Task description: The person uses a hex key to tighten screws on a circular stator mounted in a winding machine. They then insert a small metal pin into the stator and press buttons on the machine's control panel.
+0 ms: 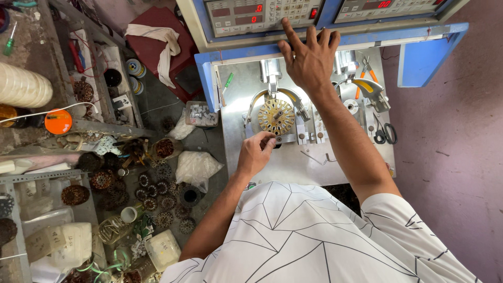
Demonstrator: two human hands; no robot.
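A round slotted metal stator core [276, 116] sits in a clamp fixture on the grey machine table [246, 152]. My left hand [255, 153] pinches at the core's lower edge, fingers closed on it. My right hand [309, 57] reaches up, index finger extended, touching the lower edge of the control panel [257, 15] with red digit displays. A curved metal guide arches over the core.
Black-handled scissors [385, 133] and orange-handled pliers [369, 73] lie on the table's right side. On the floor at left lie several wound stator cores [157, 194], plastic bags [195, 166], an orange spool [57, 121], jars and a shelf frame.
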